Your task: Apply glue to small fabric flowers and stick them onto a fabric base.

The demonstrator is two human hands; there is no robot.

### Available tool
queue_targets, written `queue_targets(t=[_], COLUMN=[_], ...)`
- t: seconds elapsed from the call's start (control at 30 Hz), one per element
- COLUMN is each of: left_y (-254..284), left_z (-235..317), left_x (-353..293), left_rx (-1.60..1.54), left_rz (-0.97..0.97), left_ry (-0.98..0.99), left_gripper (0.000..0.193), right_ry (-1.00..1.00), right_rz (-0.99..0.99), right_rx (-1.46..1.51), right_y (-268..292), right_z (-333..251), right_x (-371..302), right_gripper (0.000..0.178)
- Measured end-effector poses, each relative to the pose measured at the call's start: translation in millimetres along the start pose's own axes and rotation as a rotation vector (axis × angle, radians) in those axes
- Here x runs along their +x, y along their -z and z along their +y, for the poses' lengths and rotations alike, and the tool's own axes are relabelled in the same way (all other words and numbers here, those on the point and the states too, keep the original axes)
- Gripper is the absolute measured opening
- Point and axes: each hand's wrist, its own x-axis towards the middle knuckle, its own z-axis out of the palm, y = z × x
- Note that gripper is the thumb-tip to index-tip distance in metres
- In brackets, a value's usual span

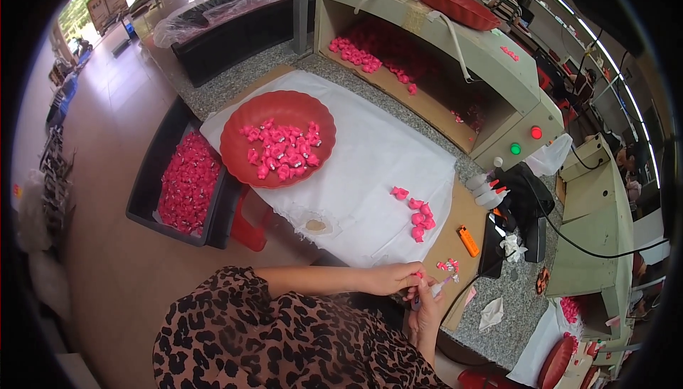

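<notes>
Spotted fabric (235, 328) is draping below; the left hand (393, 279) is pinching a pink piece (419, 274), the right hand (428, 312) (fingers curled) is gripping a bottle (436, 289).

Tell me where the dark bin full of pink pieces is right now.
In the head view, the dark bin is on the left, beside the white sheet's left end, with the large red bowl just to its right.
</notes>
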Motion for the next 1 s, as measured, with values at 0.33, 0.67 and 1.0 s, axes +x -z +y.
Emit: queue_targets(t=[0.33,0.67,1.0], left_y=[0,-2,2], left_z=[-1,1,6], left_x=[-2,-3,-2], left_rx=[-0.006,0.033,-0.133], left_rz=[0.014,-0.001,0.082], left_ry=[0.030,0.064,0.136], left_gripper=[0.016,0.016,0.027], right_ry=[-0.026,-0.035,-0.040], right_rz=[0.021,0.003,0.059], right_rx=[0.029,0.033,0.124], right_y=[-1,3,-1], right_z=[1,4,-7], right_x=[0,-1,3], right_gripper=[0.022,0.021,0.016])
